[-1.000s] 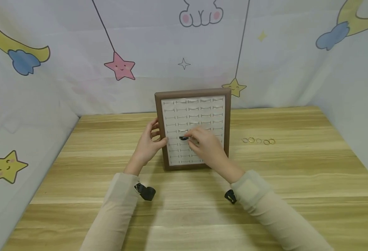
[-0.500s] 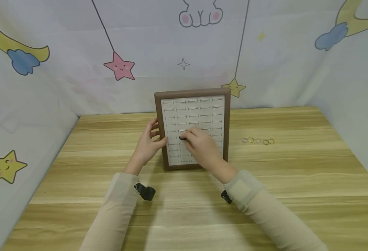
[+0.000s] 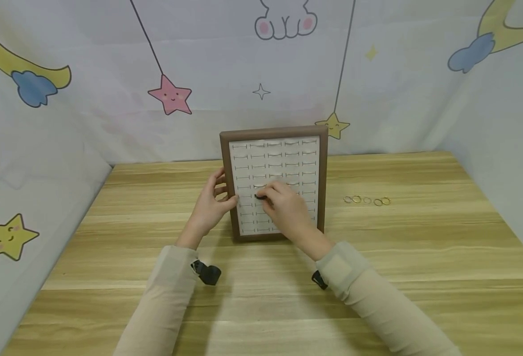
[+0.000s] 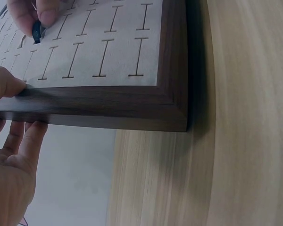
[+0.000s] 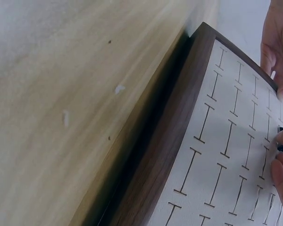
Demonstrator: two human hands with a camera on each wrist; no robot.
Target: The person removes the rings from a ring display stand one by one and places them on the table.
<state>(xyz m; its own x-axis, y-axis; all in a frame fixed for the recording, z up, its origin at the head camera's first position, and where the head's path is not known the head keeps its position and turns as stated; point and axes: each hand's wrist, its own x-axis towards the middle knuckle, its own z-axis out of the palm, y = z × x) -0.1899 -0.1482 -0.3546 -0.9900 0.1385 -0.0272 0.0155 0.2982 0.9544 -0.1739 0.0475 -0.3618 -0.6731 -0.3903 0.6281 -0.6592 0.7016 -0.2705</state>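
Note:
A brown-framed ring display board (image 3: 303, 148) stands tilted back on the wooden table, its white face cut with rows of short slots. My left hand (image 3: 210, 207) grips its left edge, thumb on the front of the frame and fingers behind. Thumb and fingers of my right hand (image 3: 290, 207) pinch a black ring (image 4: 36, 32) against the face at a slot in the second column, below the middle. In the right wrist view, fingertips cover most of the black ring (image 5: 281, 143).
To the right of the board several thin rings (image 3: 356, 202), gold and silver-toned, lie in a row on the wooden table (image 3: 421, 237). A white cloth backdrop (image 3: 225, 59) with cartoon stars hangs behind the table.
My right hand has moved slightly left and closer over the black ring, which shows less now. The left hand and the board have stayed in place.

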